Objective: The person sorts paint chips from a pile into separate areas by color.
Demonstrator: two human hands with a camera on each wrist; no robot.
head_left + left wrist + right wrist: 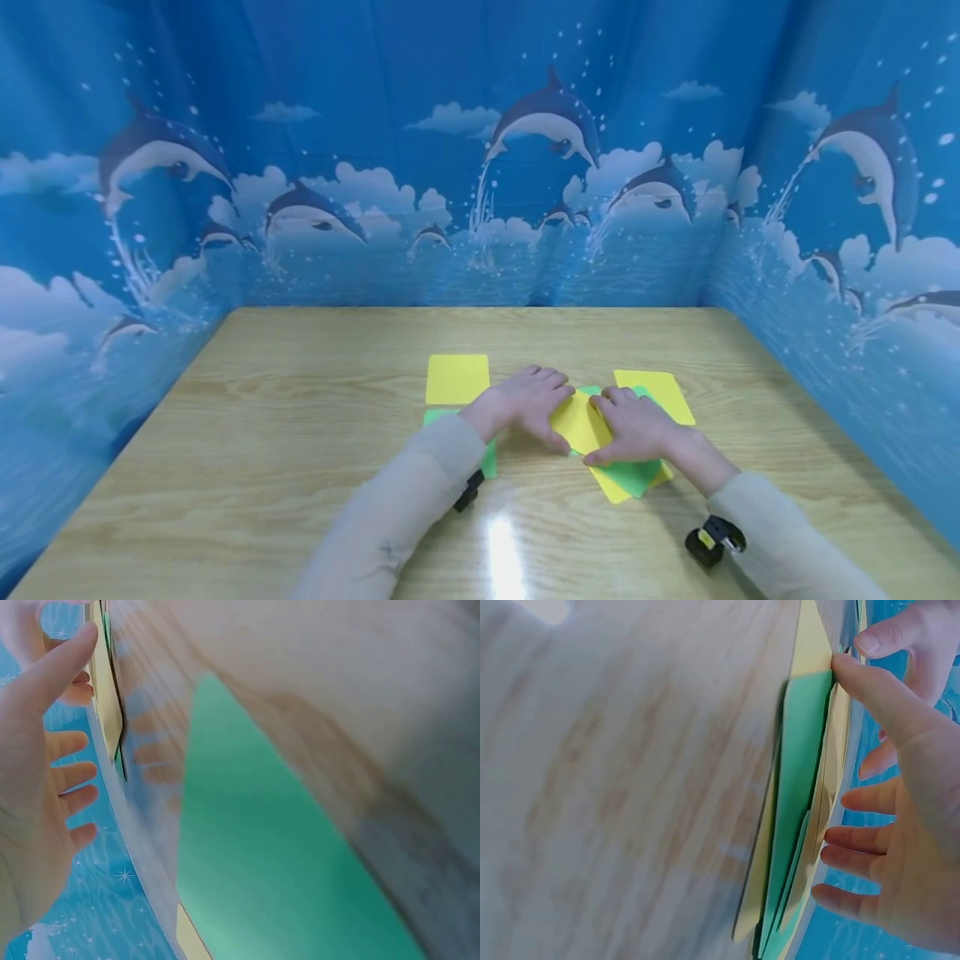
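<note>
A pile of overlapping square cards lies right of the table's middle. On top is a yellow card (579, 423), between both hands. My left hand (528, 404) is at its left side, fingers spread, thumb near its lower edge. From the right, my right hand (633, 425) reaches over the pile, its thumb and fingers apart and touching the cards. A green card (632, 477) and another yellow card (609, 483) stick out below that hand. Cards also show edge-on in the right wrist view, where the fingers look fairly straight. What lies beneath the palms is hidden.
Left of the pile, a yellow card (457, 379) lies behind a green card (437, 416), partly covered by the left forearm. One more yellow card (663, 393) lies at the pile's back right. A blue dolphin curtain (360, 167) borders the wooden table (262, 467).
</note>
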